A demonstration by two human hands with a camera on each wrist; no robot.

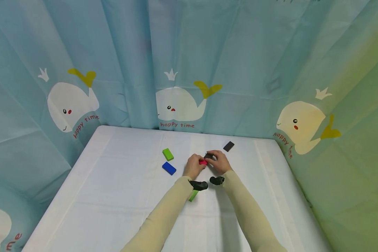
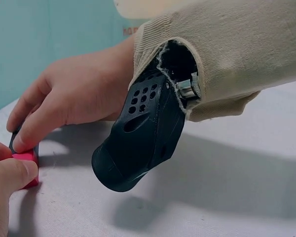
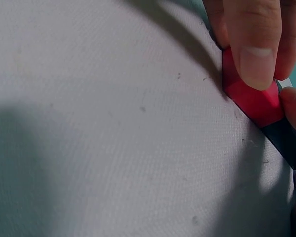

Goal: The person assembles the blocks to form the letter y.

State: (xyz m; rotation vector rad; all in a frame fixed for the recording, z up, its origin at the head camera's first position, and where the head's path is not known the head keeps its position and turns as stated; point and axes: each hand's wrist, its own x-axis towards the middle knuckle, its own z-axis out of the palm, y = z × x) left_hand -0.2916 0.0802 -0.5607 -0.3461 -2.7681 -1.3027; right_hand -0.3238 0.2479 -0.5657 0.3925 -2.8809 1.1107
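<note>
Blue whale-print curtains [image 1: 189, 49] surround the white-covered desk [image 1: 113, 199]; the left hand [image 1: 194, 166] pinches the red block [image 3: 251, 101] between thumb and fingers; the right hand [image 1: 219, 162] grips the dark block [image 3: 285, 140] likewise; both blocks meet between the two hands, surfaces touching; the blue block [image 1: 169, 168] and upper green block [image 1: 168, 154] lie left of the fingers; the second dark block [image 1: 229, 146] lies beyond the right hand; the lower green block [image 1: 193, 196] lies beside the left sleeve [image 1: 163, 217], partly hidden.
</note>
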